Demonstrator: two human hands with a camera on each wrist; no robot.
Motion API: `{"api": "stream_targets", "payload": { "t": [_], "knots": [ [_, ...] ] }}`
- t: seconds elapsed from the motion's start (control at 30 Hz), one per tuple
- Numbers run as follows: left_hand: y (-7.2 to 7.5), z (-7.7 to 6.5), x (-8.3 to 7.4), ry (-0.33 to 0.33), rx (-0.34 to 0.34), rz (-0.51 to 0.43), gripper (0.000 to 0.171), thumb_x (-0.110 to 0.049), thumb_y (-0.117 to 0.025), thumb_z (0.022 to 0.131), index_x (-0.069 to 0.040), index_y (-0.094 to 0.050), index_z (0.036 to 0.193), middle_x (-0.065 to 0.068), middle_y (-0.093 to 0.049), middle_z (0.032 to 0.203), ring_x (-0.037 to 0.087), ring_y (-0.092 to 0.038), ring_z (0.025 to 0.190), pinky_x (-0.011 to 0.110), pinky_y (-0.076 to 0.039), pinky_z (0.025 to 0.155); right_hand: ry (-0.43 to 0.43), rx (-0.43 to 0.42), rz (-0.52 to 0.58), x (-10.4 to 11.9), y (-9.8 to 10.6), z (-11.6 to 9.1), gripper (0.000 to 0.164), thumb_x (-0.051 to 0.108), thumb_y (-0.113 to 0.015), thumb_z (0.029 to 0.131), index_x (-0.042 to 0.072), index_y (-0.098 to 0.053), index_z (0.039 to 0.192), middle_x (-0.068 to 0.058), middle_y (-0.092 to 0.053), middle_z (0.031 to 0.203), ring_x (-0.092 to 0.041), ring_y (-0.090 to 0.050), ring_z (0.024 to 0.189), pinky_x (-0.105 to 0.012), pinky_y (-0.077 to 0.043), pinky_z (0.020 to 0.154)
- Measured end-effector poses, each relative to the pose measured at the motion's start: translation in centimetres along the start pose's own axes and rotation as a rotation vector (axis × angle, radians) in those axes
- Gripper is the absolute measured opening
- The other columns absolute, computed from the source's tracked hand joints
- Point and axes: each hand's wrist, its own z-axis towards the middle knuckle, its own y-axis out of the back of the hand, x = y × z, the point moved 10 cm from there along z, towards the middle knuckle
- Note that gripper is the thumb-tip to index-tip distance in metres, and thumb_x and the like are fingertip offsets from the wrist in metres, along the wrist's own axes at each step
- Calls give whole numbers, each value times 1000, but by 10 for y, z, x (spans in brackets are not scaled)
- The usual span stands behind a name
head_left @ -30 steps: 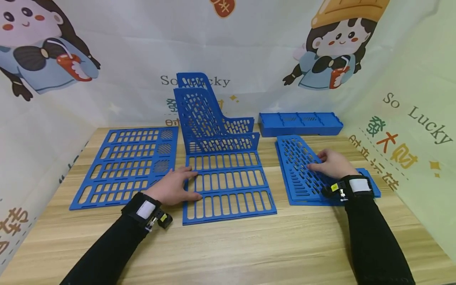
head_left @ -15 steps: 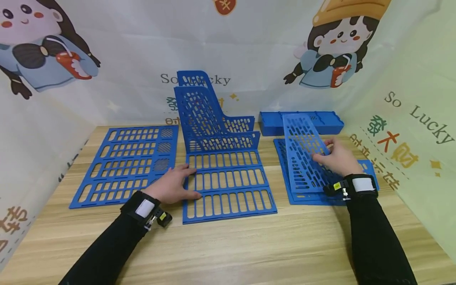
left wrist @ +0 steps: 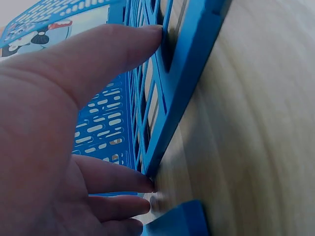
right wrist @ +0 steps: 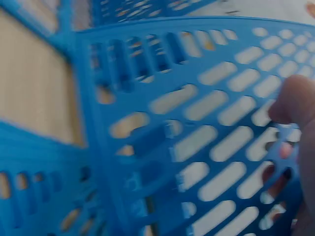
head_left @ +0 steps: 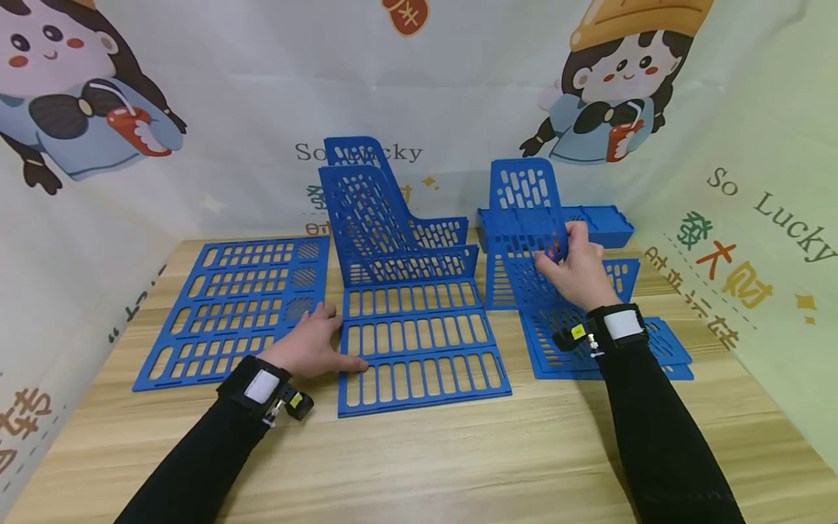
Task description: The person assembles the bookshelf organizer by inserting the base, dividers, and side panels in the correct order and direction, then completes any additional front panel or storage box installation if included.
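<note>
My right hand (head_left: 579, 273) pinches an L-shaped blue perforated file-rack divider (head_left: 524, 196), held upright above the right side of the table, thumb on the near face. In the right wrist view the divider's slotted face (right wrist: 162, 118) fills most of the picture, fingers showing behind its holes. My left hand (head_left: 308, 346) lies with spread fingers at the left edge of a blue slotted base panel (head_left: 419, 351), the thumb touching its rim (left wrist: 182, 88). Two dividers (head_left: 393, 218) of the same kind stand upright at the back of that base.
Left of the base lies a large blue grid panel (head_left: 308, 291). More flat blue panels (head_left: 661, 356) lie at the right below the raised divider. A long blue box-like piece (head_left: 599, 236) sits by the rear cloth backdrop (head_left: 445, 109).
My right hand has lifted the divider off the stack at the right, tipped it upright and shifted it left. My left hand stays near the base's left edge, its fingers drawn slightly left.
</note>
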Motion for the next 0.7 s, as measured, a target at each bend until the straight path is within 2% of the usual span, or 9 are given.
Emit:
{"api": "stream_targets", "payload": {
  "t": [0.07, 0.17, 0.27, 0.4, 0.47, 0.53, 0.63, 0.7],
  "knots": [
    [3, -6, -8, 6, 12, -11, 121, -66, -87, 85, 16, -41, 161, 41, -24, 174, 61, -12, 165, 71, -12, 135, 13, -28, 5, -2, -5, 1, 39, 14, -66, 108, -3, -35, 127, -11, -50, 92, -34, -48, 84, -59, -16, 107],
    [4, -8, -10, 15, 14, -11, 118, -62, -87, 87, 16, -40, 161, 40, -24, 174, 61, -12, 165, 70, -11, 135, 37, -53, 3, -3, -11, 1, 37, 13, -66, 108, -2, -36, 125, -10, -51, 91, -31, -50, 83, -57, -18, 106],
    [4, -9, -12, 19, 17, -3, 113, -58, -86, 91, 16, -38, 162, 40, -24, 175, 60, -12, 165, 69, -10, 136, 60, -26, -11, -3, -14, 1, 37, 14, -67, 108, -1, -37, 124, -10, -52, 93, -27, -48, 77, -56, -20, 105],
    [5, -9, -13, 19, 17, 2, 112, -57, -86, 91, 15, -38, 162, 39, -25, 174, 60, -13, 165, 69, -11, 136, 37, 135, -90, -5, -12, 0, 41, 18, -68, 109, 2, -37, 130, -16, -57, 101, -32, -54, 78, -62, -21, 108],
    [5, -9, -14, 19, 18, 2, 113, -58, -87, 90, 14, -39, 163, 39, -25, 175, 61, -13, 165, 70, -11, 135, 6, 236, -163, -9, -7, -3, 38, 20, -68, 109, 3, -41, 130, -23, -64, 110, -41, -64, 91, -68, -21, 113],
    [6, -10, -14, 14, 21, 3, 114, -59, -87, 89, 13, -40, 163, 38, -25, 175, 61, -13, 165, 71, -12, 135, -34, 330, -236, -15, -4, -6, 31, 21, -67, 111, 3, -52, 130, -27, -70, 118, -49, -68, 108, -75, -18, 117],
    [6, -10, -13, -2, 27, 5, 113, -58, -88, 89, 12, -40, 163, 38, -24, 175, 60, -13, 165, 72, -12, 134, -65, 416, -302, -21, -3, -9, 21, 24, -63, 114, 6, -67, 124, -23, -78, 127, -51, -65, 131, -81, -16, 120],
    [6, -11, -12, -12, 36, -3, 113, -57, -88, 90, 12, -39, 164, 38, -24, 176, 59, -13, 165, 73, -12, 134, -65, 434, -314, -21, -5, -10, 22, 23, -60, 115, 7, -72, 124, -20, -80, 126, -51, -65, 133, -82, -17, 120]
  ]
}}
